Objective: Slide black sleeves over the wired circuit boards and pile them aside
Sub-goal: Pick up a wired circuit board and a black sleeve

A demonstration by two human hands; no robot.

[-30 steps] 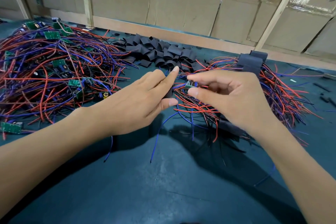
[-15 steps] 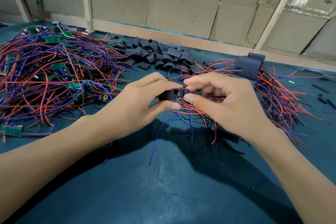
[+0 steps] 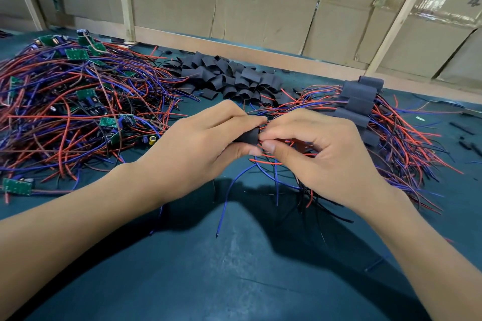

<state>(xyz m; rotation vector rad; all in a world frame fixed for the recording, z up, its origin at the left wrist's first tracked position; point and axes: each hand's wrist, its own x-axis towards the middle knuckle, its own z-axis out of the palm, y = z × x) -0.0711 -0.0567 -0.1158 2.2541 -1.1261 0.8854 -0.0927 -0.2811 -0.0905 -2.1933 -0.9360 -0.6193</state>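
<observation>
Hands meet at the centre of the frame, seen from a head camera looking down on a dark teal table (image 3: 234,281). The left hand (image 3: 198,148) pinches a short black sleeve (image 3: 247,136) between thumb and curled fingers. The right hand (image 3: 320,154) touches it fingertip to fingertip, thumb and forefinger pressed together at the sleeve's open end, where red and blue wires (image 3: 271,161) fan out toward the lower middle. Half a second ago a small board tip showed between the two hands; now it is hidden, and the hands sit closer together, the sleeve covering more.

Upper left of the frame holds a tangled heap of unsleeved boards (image 3: 78,101), green circuit boards among red, blue and black wires. Upper centre holds a pile of loose black sleeves (image 3: 229,78). Right of centre, just behind the right hand, lies the finished pile (image 3: 357,104), sleeved boards stacked with their wires spreading to the right. Cardboard panels (image 3: 260,8) line the wall along the top of the frame.
</observation>
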